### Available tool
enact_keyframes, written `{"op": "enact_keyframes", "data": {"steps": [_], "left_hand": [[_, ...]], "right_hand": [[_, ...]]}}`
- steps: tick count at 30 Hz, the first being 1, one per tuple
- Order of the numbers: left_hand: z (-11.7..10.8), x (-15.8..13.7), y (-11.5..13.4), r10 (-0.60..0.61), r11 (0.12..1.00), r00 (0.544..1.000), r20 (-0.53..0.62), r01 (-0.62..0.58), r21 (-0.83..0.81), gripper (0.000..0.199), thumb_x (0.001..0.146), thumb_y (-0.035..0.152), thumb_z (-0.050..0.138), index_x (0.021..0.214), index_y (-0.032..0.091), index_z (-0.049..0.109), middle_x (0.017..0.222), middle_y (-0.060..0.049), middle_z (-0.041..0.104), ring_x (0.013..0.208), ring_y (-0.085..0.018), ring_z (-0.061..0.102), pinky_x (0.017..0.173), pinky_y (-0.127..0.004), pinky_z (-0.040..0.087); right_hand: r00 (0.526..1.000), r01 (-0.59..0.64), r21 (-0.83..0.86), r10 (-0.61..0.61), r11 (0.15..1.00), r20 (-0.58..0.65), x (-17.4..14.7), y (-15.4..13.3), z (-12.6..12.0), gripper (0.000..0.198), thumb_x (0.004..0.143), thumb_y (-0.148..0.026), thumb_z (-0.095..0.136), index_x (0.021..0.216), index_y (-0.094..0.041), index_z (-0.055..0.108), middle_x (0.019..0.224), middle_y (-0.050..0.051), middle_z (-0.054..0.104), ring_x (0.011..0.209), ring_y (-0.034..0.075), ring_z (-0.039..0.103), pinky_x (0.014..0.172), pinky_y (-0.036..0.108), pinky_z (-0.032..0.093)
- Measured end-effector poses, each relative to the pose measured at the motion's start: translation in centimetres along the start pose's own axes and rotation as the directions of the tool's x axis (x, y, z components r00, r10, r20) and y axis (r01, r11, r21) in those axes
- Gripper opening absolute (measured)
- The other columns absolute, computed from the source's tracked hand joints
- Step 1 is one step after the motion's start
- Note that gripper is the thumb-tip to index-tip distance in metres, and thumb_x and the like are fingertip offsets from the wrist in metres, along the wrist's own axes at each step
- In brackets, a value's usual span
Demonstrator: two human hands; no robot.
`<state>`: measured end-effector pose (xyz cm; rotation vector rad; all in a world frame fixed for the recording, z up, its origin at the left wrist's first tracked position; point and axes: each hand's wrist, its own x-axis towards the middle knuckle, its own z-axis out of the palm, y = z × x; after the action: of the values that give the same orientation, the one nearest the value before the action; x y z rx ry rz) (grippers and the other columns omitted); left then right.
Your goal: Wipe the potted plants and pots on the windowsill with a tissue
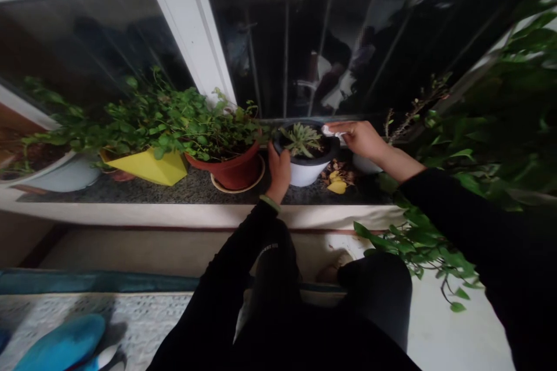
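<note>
A white flower pot point(303, 174) with a dark rim stands on the window sill, holding a pale green succulent point(301, 140) in dark soil. My left hand point(279, 169) grips the pot at its left side, with the thumb toward me and the fingers against the rim. On the right, my right hand point(360, 138) is closed on a crumpled white tissue point(329, 131). The tissue touches the back right part of the dark rim. Dry brown leaves and a yellow leaf point(336, 186) lie on the sill just right of the pot.
Left along the dark stone sill point(209, 196) stand a terracotta pot point(237, 175) on a saucer, a yellow angular planter point(152, 168) and a grey-white planter point(69, 173). Trailing green leaves point(435, 237) hang at right. Behind is window glass point(270, 29). Blue slippers point(65, 342) lie lower left.
</note>
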<state>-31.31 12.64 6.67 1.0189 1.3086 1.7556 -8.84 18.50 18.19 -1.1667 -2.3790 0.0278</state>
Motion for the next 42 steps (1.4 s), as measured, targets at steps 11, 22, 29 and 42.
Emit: {"op": "enact_keyframes", "data": {"steps": [11, 22, 29, 42], "left_hand": [[-0.1, 0.2, 0.0, 0.030, 0.999, 0.999, 0.038, -0.030, -0.014, 0.067, 0.092, 0.017, 0.054, 0.158, 0.013, 0.047, 0.164, -0.019, 0.055, 0.155, -0.027, 0.052, 0.132, -0.036, 0.035], [-0.1, 0.1, 0.0, 0.032, 0.999, 0.999, 0.034, -0.030, -0.041, 0.068, 0.092, 0.016, 0.053, 0.159, 0.016, 0.047, 0.169, -0.014, 0.051, 0.159, -0.023, 0.047, 0.134, -0.033, 0.031], [0.0, 0.0, 0.0, 0.010, 1.000, 1.000, 0.029, -0.009, -0.022, 0.067, 0.094, 0.018, 0.053, 0.161, 0.012, 0.044, 0.171, -0.018, 0.047, 0.161, -0.024, 0.044, 0.134, -0.033, 0.031], [-0.3, 1.2, -1.3, 0.019, 0.988, 0.996, 0.087, -0.006, -0.151, 0.056, 0.100, 0.019, 0.049, 0.156, 0.020, 0.051, 0.151, -0.014, 0.068, 0.136, -0.022, 0.068, 0.122, -0.040, 0.049]], "right_hand": [[0.993, -0.013, -0.149, -0.005, 0.989, -0.119, -8.3, -5.8, 1.2, 0.051, 0.088, -0.003, 0.055, 0.127, -0.025, 0.080, 0.139, 0.006, 0.078, 0.128, 0.026, 0.075, 0.116, 0.043, 0.059], [1.000, -0.001, -0.161, -0.004, 0.987, -0.030, 1.2, 0.7, 0.2, 0.032, 0.082, -0.015, 0.060, 0.103, -0.022, 0.084, 0.115, 0.011, 0.078, 0.105, 0.028, 0.072, 0.098, 0.042, 0.060], [0.997, -0.065, -0.186, 0.054, 0.980, -0.063, -2.3, -1.4, 0.4, 0.033, 0.092, -0.018, 0.054, 0.108, -0.018, 0.082, 0.111, 0.015, 0.075, 0.098, 0.030, 0.070, 0.089, 0.044, 0.058], [0.994, 0.080, -0.239, -0.094, 0.968, -0.049, -2.9, -15.8, 7.0, 0.035, 0.106, -0.020, 0.046, 0.099, -0.025, 0.081, 0.100, 0.013, 0.073, 0.100, 0.031, 0.063, 0.088, 0.045, 0.056]]}}
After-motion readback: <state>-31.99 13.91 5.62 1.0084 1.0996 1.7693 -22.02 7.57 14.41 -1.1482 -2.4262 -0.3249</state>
